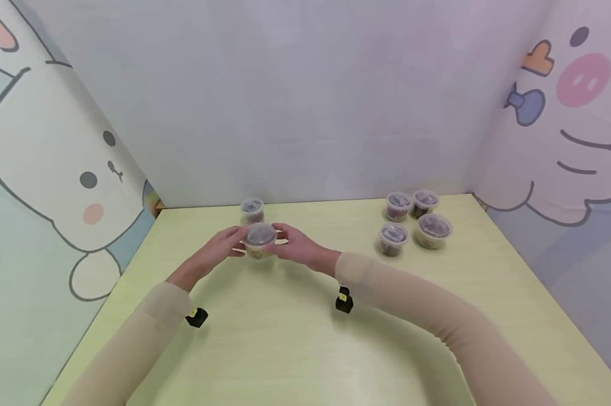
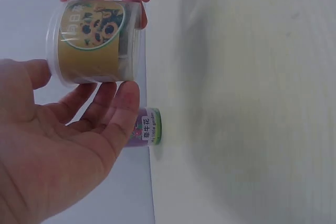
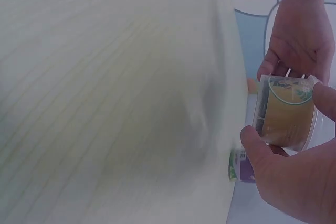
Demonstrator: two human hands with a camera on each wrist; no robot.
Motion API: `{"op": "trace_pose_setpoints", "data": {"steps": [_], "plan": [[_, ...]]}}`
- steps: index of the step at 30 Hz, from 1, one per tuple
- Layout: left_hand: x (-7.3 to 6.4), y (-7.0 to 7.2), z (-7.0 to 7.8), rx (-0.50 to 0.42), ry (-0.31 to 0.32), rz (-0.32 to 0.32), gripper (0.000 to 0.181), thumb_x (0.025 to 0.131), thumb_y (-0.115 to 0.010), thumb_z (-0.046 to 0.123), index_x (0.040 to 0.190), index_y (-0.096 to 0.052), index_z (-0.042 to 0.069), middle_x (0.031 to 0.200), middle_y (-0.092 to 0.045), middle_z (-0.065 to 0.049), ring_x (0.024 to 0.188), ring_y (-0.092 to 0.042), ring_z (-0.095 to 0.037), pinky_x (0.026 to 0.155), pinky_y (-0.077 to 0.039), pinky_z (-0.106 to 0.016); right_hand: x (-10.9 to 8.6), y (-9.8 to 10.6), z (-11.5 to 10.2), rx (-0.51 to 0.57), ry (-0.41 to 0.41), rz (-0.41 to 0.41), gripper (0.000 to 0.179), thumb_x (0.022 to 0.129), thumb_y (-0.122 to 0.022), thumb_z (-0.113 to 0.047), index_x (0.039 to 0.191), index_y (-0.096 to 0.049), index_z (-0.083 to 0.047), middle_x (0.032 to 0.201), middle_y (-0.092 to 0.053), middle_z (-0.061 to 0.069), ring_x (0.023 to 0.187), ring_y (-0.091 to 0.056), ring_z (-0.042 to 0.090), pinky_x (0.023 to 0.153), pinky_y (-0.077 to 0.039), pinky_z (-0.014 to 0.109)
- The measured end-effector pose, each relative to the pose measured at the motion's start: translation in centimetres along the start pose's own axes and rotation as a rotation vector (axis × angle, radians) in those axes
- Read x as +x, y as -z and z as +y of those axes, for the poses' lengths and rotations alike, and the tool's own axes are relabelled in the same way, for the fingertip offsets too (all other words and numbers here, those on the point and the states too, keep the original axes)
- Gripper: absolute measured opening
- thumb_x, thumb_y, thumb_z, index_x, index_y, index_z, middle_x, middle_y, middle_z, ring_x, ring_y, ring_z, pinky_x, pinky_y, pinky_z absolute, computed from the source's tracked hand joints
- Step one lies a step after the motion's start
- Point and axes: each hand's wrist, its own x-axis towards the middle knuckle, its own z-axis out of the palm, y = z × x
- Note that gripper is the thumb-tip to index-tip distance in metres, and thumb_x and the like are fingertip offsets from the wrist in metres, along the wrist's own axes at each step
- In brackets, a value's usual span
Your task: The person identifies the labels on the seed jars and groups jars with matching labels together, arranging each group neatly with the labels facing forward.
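Note:
Both hands hold one clear plastic tub [image 1: 260,235] between them, upright over the table near its back edge. The tub has a domed lid and a yellow-brown label with a sunflower picture [image 2: 97,27]. My left hand [image 1: 216,252] grips its left side, thumb near the lid rim and fingers below along the wall. From the other side my right hand [image 1: 301,247] holds it, thumb [image 3: 257,142] near the base and fingers partly hidden behind. Just behind stands a smaller lidded cup [image 1: 253,210] with a purple label [image 2: 137,132].
At the back right stand several lidded tubs: one purple [image 1: 398,206], one dark [image 1: 425,203], a smaller one [image 1: 393,239] and a wider one [image 1: 433,230]. The pale yellow table [image 1: 305,344] meets a plain back curtain [image 1: 305,113]; cartoon-print curtains hang at both sides.

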Motion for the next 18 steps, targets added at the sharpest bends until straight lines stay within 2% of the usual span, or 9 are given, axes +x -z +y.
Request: {"op": "trace_pose_setpoints", "data": {"steps": [4, 9, 15, 18], "plan": [[-0.7, 0.3, -0.9, 0.017, 0.027, 0.056, 0.066, 0.109, -0.040, 0.048, 0.146, -0.042, -0.007, 0.136, -0.053, -0.025, 0.120, -0.056, -0.036, 0.104, -0.048, -0.048, 0.5, -1.5, 0.0, -0.035, 0.008, -0.001, 0.078, 0.094, -0.076, -0.027, 0.157, -0.032, -0.011, 0.143, -0.051, 0.011, 0.124, -0.059, 0.027, 0.099, -0.052, 0.040], [-1.2, 0.6, -1.7, 0.029, 0.049, 0.113, 0.068, 0.109, -0.039, 0.048, 0.148, -0.040, -0.007, 0.139, -0.052, -0.027, 0.122, -0.055, -0.037, 0.104, -0.049, -0.049, 1.3, -3.2, 0.2, -0.074, 0.012, 0.001, 0.082, 0.093, -0.077, -0.027, 0.158, -0.029, -0.011, 0.141, -0.052, 0.011, 0.121, -0.061, 0.026, 0.097, -0.052, 0.037], [-1.3, 0.5, -2.4, 0.043, 0.083, 0.149, 0.064, 0.110, -0.039, 0.045, 0.146, -0.042, -0.008, 0.140, -0.051, -0.027, 0.122, -0.055, -0.035, 0.101, -0.051, -0.046, 1.8, -4.5, 0.5, -0.102, 0.001, 0.016, 0.082, 0.094, -0.076, -0.026, 0.158, -0.028, -0.008, 0.143, -0.051, 0.014, 0.117, -0.062, 0.024, 0.095, -0.054, 0.035], [-1.5, 0.6, -2.8, 0.062, 0.082, 0.142, 0.065, 0.110, -0.037, 0.045, 0.147, -0.040, -0.009, 0.142, -0.050, -0.027, 0.123, -0.055, -0.035, 0.100, -0.052, -0.044, 1.9, -4.9, 0.6, -0.108, -0.002, 0.023, 0.083, 0.094, -0.076, -0.025, 0.159, -0.027, -0.007, 0.143, -0.051, 0.015, 0.118, -0.062, 0.025, 0.095, -0.053, 0.035]]}}
